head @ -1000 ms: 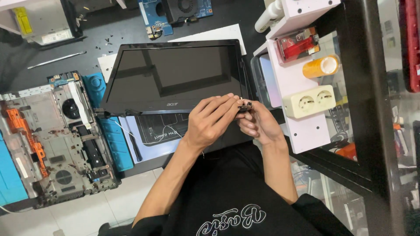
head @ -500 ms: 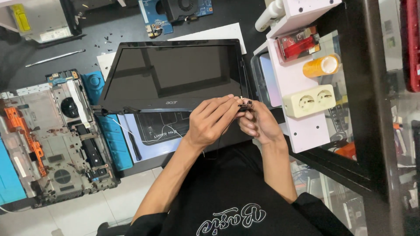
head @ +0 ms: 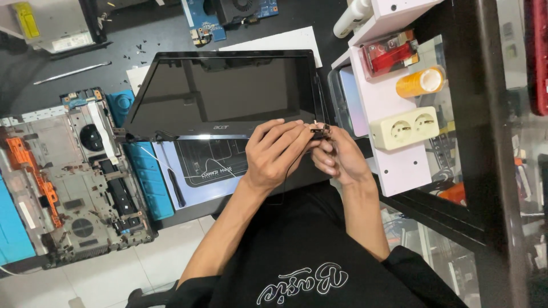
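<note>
Both hands meet at the lower right corner of a laptop screen panel (head: 220,91), which lies flat with its dark glass facing up. The left hand (head: 277,154) and the right hand (head: 339,157) pinch a small dark hinge part (head: 319,131) between their fingertips; the left fingers close on it from the left, the right thumb and forefinger from the right and below. Whether the part is fixed to the panel or free cannot be told.

Left of the grip, beyond the panel's lower edge, a blue work mat (head: 142,171) carries a dark slim tool (head: 174,191). Farther left sits an opened laptop base (head: 74,182), its shell holding a round fan, an orange strip and bare boards. Above the grip, past the panel's top edge, lie a white sheet (head: 279,41) and a blue circuit board (head: 228,14).

Right of the grip stands a white shelf unit (head: 394,165). Its upper compartment holds a red clear-cased item (head: 391,54); just below that lies an orange tape roll (head: 421,81), and nearest the right hand sits a cream double wall socket (head: 405,130). A clear plastic tray (head: 345,100) stands between the panel and the shelf; its contents cannot be made out.
</note>
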